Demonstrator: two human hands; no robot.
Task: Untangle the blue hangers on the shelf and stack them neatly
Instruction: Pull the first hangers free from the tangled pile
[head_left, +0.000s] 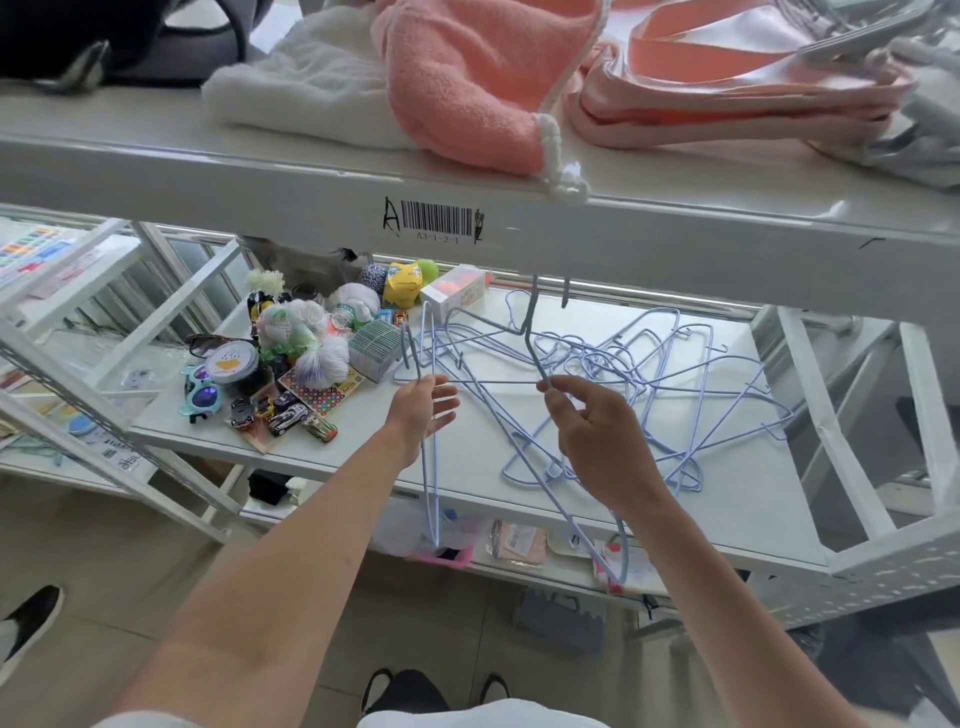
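Shelf (727, 499) under tangled hangers (649, 374)

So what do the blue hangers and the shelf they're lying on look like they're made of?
The blue hangers look like thin wire with a matte pale-blue coating: slim, evenly coloured rods bent into hooks. The shelf looks like white painted metal, smooth with soft glare, though laminate can't be ruled out.

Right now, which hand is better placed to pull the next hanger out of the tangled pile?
Probably the right hand: it hovers directly over the tangled blue hangers, though its fingers already pinch one. The left hand holds a separated hanger near the toy clutter.
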